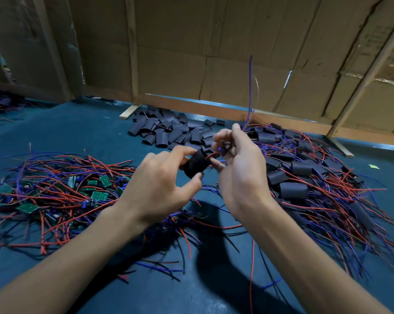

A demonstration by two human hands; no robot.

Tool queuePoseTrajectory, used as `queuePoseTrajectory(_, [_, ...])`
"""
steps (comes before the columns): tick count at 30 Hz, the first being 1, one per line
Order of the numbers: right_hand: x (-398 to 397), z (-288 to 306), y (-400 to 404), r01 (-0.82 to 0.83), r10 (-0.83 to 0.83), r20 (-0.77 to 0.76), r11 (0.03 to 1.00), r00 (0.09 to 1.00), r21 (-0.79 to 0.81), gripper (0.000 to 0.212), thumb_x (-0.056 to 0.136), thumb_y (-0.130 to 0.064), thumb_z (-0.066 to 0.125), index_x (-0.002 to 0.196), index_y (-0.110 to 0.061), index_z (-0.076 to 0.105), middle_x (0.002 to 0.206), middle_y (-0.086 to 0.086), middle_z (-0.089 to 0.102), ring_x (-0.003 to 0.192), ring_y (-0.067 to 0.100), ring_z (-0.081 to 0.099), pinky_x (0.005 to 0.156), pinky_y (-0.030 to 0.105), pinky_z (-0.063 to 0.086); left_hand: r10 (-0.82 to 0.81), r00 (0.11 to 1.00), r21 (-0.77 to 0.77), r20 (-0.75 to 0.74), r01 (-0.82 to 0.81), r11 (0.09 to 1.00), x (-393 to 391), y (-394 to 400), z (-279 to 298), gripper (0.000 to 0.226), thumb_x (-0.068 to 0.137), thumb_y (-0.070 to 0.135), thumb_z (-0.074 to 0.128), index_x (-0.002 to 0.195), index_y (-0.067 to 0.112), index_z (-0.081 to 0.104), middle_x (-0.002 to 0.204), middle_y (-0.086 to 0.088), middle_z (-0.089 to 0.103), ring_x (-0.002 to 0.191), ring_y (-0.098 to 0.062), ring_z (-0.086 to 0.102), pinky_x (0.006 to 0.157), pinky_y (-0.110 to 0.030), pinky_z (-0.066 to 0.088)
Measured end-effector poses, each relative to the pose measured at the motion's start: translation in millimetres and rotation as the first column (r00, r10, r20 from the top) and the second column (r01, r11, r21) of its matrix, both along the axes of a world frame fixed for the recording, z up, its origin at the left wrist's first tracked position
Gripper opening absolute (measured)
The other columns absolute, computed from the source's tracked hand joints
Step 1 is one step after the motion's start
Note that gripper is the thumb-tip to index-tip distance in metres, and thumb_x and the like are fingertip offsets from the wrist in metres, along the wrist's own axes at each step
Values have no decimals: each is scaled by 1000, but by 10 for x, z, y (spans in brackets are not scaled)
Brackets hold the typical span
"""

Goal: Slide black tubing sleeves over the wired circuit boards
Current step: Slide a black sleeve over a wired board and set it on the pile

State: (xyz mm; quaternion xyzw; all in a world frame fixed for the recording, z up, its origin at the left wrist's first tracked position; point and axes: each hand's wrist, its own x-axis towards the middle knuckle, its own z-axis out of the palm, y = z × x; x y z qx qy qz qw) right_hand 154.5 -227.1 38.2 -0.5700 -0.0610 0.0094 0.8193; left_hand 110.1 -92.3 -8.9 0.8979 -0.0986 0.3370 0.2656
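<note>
My left hand point(159, 184) pinches a black tubing sleeve point(194, 165) between thumb and fingers, above the middle of the table. Red wires run out of the sleeve's right end to a small circuit board point(225, 149), which my right hand point(241, 168) grips; the board is mostly hidden by my fingers. A blue wire point(250, 87) from it sticks upward. Bare green boards with red and blue wires point(62, 191) lie heaped at the left. Loose black sleeves point(168, 130) are piled at the back centre. Boards covered with sleeves point(304, 177) are heaped at the right.
The table has a dark teal cover point(78, 132). A cardboard wall with wooden battens point(214, 53) closes off the back. More wires point(1, 107) lie at the far left edge. Stray red and black wires trail toward me under my wrists.
</note>
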Motion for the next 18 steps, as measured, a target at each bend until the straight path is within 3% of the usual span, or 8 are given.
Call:
queuePoseTrajectory(3, [16, -8, -32, -7, 43, 115, 955, 992, -298, 45, 107, -38, 40, 84, -24, 76, 59, -27, 55, 68, 0, 46, 73, 25, 35, 3, 1000, 1, 12, -3, 1000, -5, 24, 23, 43, 84, 36, 66, 122, 16, 62, 98, 0, 72, 92, -20, 64, 83, -45, 48])
queuePoseTrajectory(7, [83, -29, -99, -184, 224, 113, 940, 968, -286, 26, 102, -26, 58, 95, -9, 76, 62, -11, 59, 61, 10, 45, 56, 23, 38, -2, 999, 2, 52, 2, 1000, -2, 64, 36, 40, 83, 31, 67, 121, 18, 61, 100, 1, 71, 93, -23, 65, 81, -45, 52])
queuePoseTrajectory(11, [175, 11, -211, -135, 183, 126, 937, 975, -321, 8, 91, -19, 74, 86, -13, 74, 73, -2, 67, 63, 10, 55, 53, 21, 43, -11, 998, -24, 63, 12, 1000, 21, 110, 36, 42, 85, 28, 67, 125, 16, 61, 105, -1, 70, 95, -25, 65, 84, -44, 53])
queuePoseTrajectory(15, [228, 42, -275, -98, 157, 156, 938, 975, -333, 13, 86, -16, 79, 74, -19, 77, 70, 0, 70, 67, 12, 62, 56, 23, 49, -32, 996, -25, 88, 34, 999, 28, 124, 25, 41, 87, 28, 67, 126, 16, 62, 108, 0, 70, 96, -24, 66, 85, -43, 53])
queuePoseTrajectory(18, [184, 8, -248, -71, 158, 222, 931, 962, -357, 8, 86, -16, 80, 78, -17, 76, 77, 5, 75, 72, 14, 66, 59, 24, 51, -72, 991, -15, 113, 74, 997, 37, 127, 12, 40, 88, 26, 67, 126, 15, 62, 110, 1, 70, 98, -21, 66, 85, -41, 54])
